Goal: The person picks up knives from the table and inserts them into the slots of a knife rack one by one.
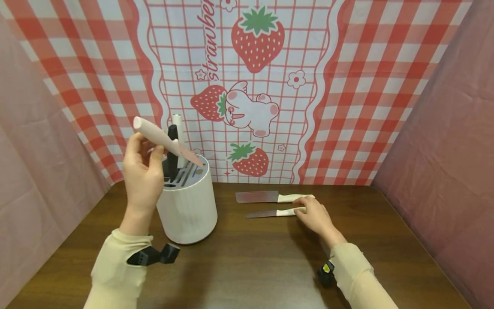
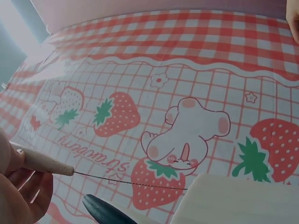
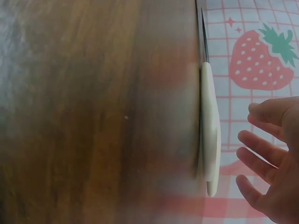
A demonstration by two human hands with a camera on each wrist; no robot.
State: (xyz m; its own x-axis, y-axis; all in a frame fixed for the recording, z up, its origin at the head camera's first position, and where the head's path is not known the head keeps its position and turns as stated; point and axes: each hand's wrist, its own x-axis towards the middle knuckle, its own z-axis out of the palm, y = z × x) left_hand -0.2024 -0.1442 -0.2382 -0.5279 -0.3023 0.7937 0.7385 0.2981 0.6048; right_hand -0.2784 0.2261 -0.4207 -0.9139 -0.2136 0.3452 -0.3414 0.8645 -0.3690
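Note:
My left hand [image 1: 144,182] grips a white-handled knife [image 1: 156,134] between thumb and fingers, its blade slanting down to the right over the top of a white round knife block [image 1: 189,216]. In the left wrist view the blade shows edge-on as a thin line. My right hand [image 1: 315,216] is over the handle ends of two knives on the table, its fingers loosely bent and spread. Of these, the cleaver [image 1: 257,197] with a broad blade lies farther back, and the narrow knife [image 1: 283,212] lies nearer. The right wrist view shows a gap between my fingertips and the white handles [image 3: 210,126].
A black handle [image 1: 173,148] and a tall white handle [image 1: 177,124] stand up from the block's slotted grey top. Behind the brown wooden table [image 1: 247,266] hangs a checked strawberry-print cloth [image 1: 254,107]. Pink drapes [image 1: 436,141] flank both sides.

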